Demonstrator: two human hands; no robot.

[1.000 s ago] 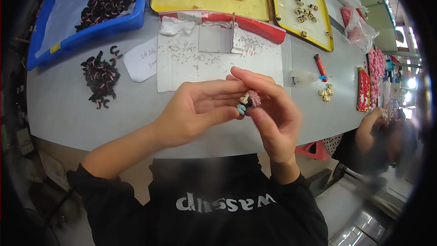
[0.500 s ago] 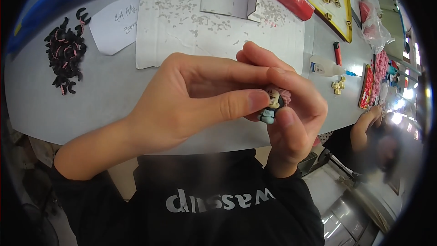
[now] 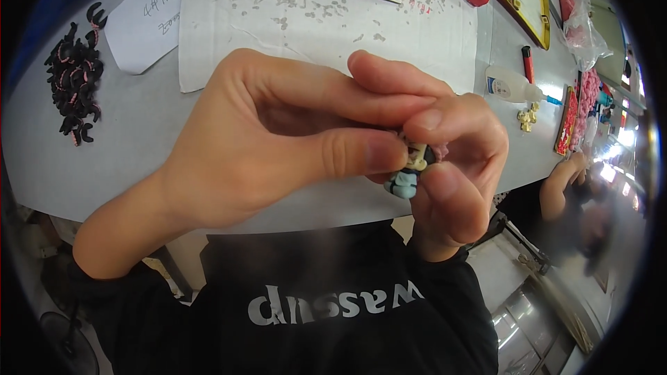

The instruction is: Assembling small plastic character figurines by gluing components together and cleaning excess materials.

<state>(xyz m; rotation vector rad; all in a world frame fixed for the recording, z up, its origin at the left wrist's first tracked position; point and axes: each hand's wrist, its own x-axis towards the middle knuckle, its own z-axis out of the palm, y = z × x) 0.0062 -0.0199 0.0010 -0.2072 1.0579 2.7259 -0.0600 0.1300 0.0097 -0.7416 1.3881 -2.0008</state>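
Both my hands meet around a small figurine with a pale face, pink hair and a light blue-green lower body. My left hand pinches its head between thumb and index finger. On the other side, my right hand grips it with thumb and curled fingers around the pink hair. The fingers hide most of the hair and the back of the figurine. Below them is the near edge of the grey table.
At left lies a heap of black curved pieces beside a white paper. White cardboard bears many grey specks. To the right are a glue bottle, small cream pieces, a red-and-black pen and a yellow-rimmed tray. Another person's arm shows far right.
The view has shifted slightly. My fingers have closed further over the figurine's head, so less pink hair shows. The figurine is tilted a little differently.
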